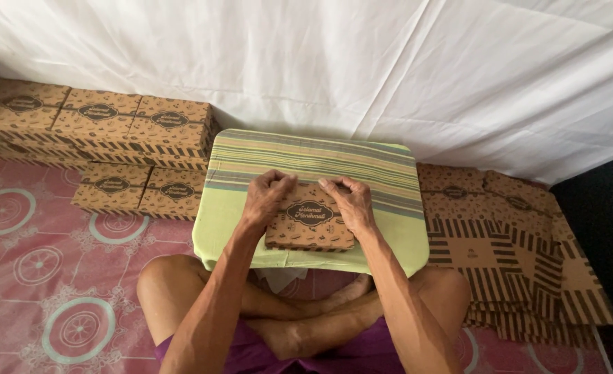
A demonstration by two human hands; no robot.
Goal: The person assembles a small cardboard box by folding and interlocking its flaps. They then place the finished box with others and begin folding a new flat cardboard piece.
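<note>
Brown cardboard box (pixel 310 225) flat on striped table (pixel 389 173), both hands on it.
Long axis left-right, lid up; left hand (pixel 265 197) and right hand (pixel 351 201) fingers curled, seemingly pinching far edge.

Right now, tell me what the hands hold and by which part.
Both hands, left hand and right hand, grip the brown printed box along its far edge, at the two far corners.

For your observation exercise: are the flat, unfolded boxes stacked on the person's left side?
No, the flat unfolded boxes lie to the person's right; folded boxes sit on the left.
</note>
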